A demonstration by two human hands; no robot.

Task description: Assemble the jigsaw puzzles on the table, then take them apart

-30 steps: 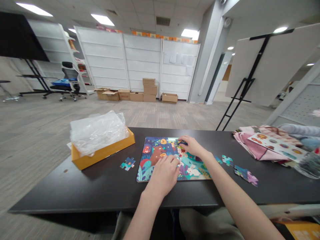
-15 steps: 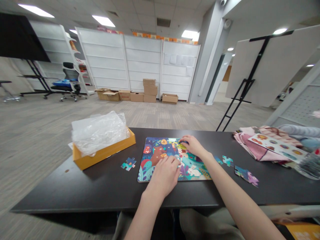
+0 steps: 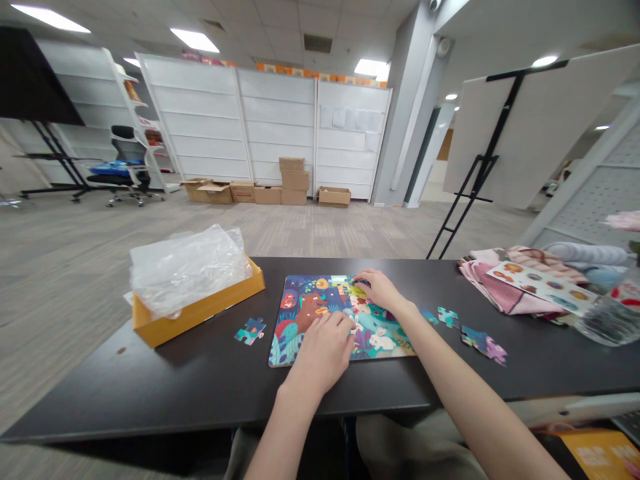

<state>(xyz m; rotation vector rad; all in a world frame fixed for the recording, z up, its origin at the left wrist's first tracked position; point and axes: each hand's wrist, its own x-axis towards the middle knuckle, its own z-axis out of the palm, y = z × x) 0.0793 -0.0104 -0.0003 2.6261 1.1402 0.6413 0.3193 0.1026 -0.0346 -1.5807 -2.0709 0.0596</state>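
A colourful jigsaw puzzle (image 3: pixel 313 300), with a brown bear and white rabbits, lies flat on the black table. My left hand (image 3: pixel 327 343) rests palm down across its lower middle, fingers stretched out and holding nothing. At the upper right part of the picture, my right hand (image 3: pixel 380 292) has its fingers bent down around a dark puzzle piece (image 3: pixel 362 282), which they partly cover. Joined loose pieces (image 3: pixel 251 331) lie left of the puzzle. To the right, beyond my right forearm, are a teal piece (image 3: pixel 448 317) and a blue and purple joined group (image 3: pixel 483 344).
A yellow box (image 3: pixel 200 320) with clear plastic wrapping (image 3: pixel 193 270) sits on the table's left. Folded pink cloths (image 3: pixel 483 283), a sticker sheet (image 3: pixel 540 287) and a clear plastic bag (image 3: pixel 607 320) lie on the right. Cardboard boxes (image 3: pixel 295 180) line the far shelves.
The whole view has shifted slightly, so things appear a little further left. Both hands stay at nearly the same places on the puzzle.
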